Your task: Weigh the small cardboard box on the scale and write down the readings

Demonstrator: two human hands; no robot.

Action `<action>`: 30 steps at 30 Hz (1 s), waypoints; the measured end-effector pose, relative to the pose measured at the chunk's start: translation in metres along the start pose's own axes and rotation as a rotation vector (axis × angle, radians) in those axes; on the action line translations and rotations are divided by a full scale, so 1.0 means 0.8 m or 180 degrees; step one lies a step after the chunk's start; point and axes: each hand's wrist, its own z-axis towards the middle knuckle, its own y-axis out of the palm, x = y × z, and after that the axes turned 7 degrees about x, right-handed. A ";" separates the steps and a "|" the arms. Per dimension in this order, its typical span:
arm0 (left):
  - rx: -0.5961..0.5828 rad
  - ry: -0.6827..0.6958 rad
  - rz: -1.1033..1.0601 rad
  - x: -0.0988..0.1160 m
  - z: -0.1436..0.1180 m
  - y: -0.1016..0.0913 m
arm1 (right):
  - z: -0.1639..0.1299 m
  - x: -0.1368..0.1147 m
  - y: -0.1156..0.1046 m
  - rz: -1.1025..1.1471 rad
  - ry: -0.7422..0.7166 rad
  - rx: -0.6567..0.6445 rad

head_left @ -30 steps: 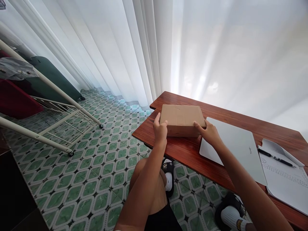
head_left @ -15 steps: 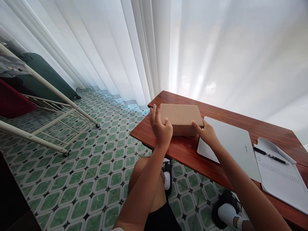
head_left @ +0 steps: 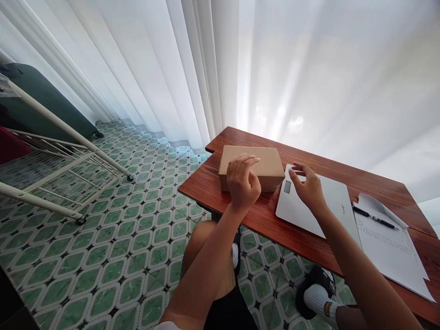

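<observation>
A closed brown cardboard box (head_left: 271, 161) rests on the left part of the wooden table. My left hand (head_left: 243, 181) is in front of the box and overlaps it in view, holding nothing, its fingers loosely stretched toward the right. Whether it still touches the box I cannot tell. Just right of the box lies a flat white scale (head_left: 330, 201) with a small grey display near its left edge. My right hand (head_left: 309, 187) hovers over the scale, empty, thumb and fingers apart.
On the table (head_left: 195, 183), right of the scale, are sheets of written paper (head_left: 402, 256) with a black pen (head_left: 376, 217) on top. A white wheeled rack (head_left: 65, 121) stands on the tiled floor at left. White curtains (head_left: 292, 68) hang behind the table.
Both hands have let go of the box. My left hand has shifted right across its front, and my right hand has moved right over the scale. The view has turned slightly right.
</observation>
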 end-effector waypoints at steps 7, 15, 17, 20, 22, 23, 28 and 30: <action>-0.0683 0.0294 0.0088 0.015 -0.017 0.014 | -0.017 0.012 -0.046 -0.0560 -0.0495 0.0115; -0.1070 0.0978 -0.0125 0.032 -0.041 0.037 | -0.051 0.041 -0.087 -0.1101 -0.0788 -0.0853; -0.1141 0.1074 -0.0170 0.037 -0.047 0.041 | -0.059 0.046 -0.098 -0.1207 -0.0769 -0.0861; -0.1267 0.1156 -0.0163 0.044 -0.057 0.045 | -0.069 0.053 -0.115 -0.1277 -0.0688 -0.0824; -0.1365 0.1210 -0.0154 0.048 -0.063 0.047 | -0.074 0.059 -0.128 -0.1263 -0.0612 -0.0844; -0.1419 0.1239 -0.0150 0.050 -0.066 0.049 | -0.076 0.062 -0.133 -0.1251 -0.0565 -0.0841; -0.1713 0.1468 -0.0081 0.061 -0.084 0.056 | -0.090 0.082 -0.149 -0.1153 -0.0370 -0.0845; -0.1674 0.1663 -0.0127 0.066 -0.091 0.057 | -0.094 0.088 -0.154 -0.1113 -0.0377 -0.0898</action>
